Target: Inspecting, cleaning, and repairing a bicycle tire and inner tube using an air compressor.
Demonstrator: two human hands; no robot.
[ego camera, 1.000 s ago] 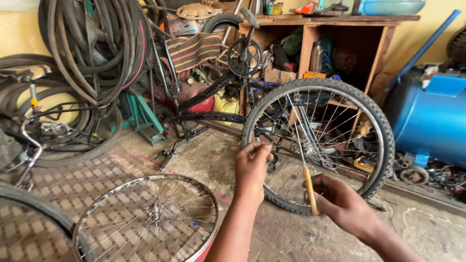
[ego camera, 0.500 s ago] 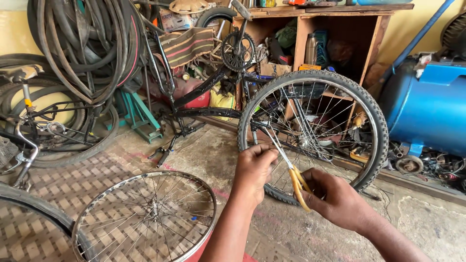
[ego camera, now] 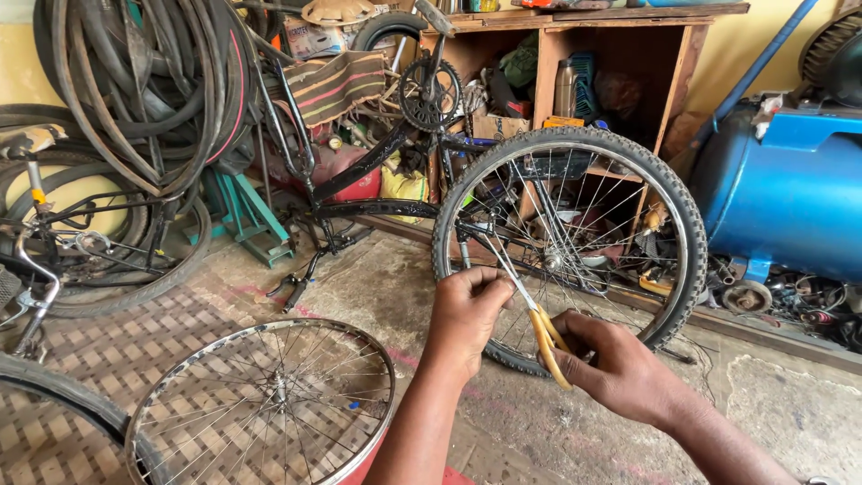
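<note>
Scissors (ego camera: 545,334) with yellow handles sat in the right hand (ego camera: 620,373), whose fingers were curled through the loops, the thin blades reaching up and left toward the left hand (ego camera: 467,314). That left hand was closed in a loose fist, fingertips pressed together as if pinching something small at the blade tips; what it pinched was too small to tell. Both hands hovered in front of the tyred wheel (ego camera: 566,238) of an upturned black bicycle (ego camera: 377,180), low against its near rim. Judged from this, the cutting looked in hand rather than finished: the blades were at the pinched spot, no cut piece lay visible on the concrete floor (ego camera: 557,431), and whether the blades had closed I cannot tell. By count there were one pair of scissors, two hands, and one mounted wheel with a tyre. One bare spoked rim (ego camera: 269,404) lay flat at the lower left, near the left forearm. One blue tank (ego camera: 781,198) stood at the right, one wooden shelf (ego camera: 575,72) behind the wheel, and a bundle of old tyres and tubes (ego camera: 144,81) hung at the upper left, too tangled to count.
</note>
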